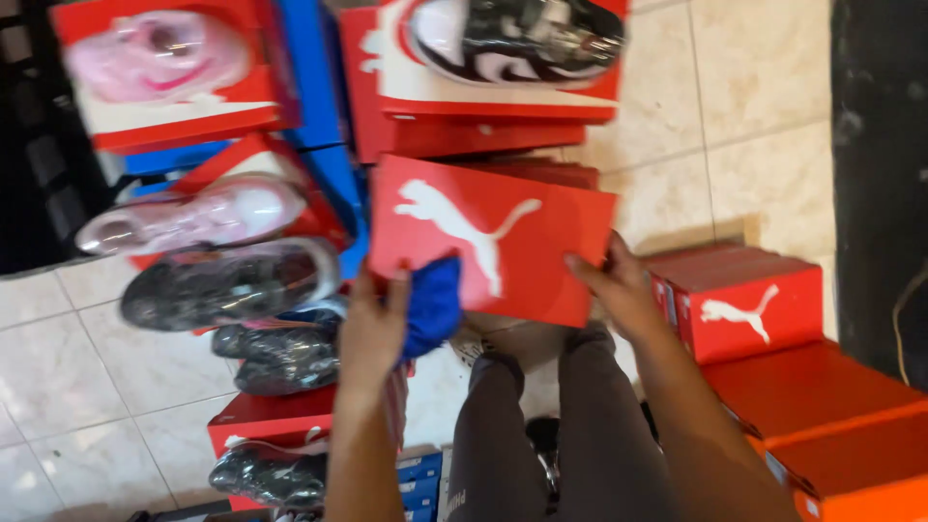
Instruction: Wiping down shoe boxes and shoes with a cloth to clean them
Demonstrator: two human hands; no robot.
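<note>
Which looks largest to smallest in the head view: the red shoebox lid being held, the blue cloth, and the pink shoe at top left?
1. Red shoebox lid, gripped by the left hand and right hand.
2. Pink shoe, though blur and distance make its true size uncertain.
3. Blue cloth, in the left hand.
</note>
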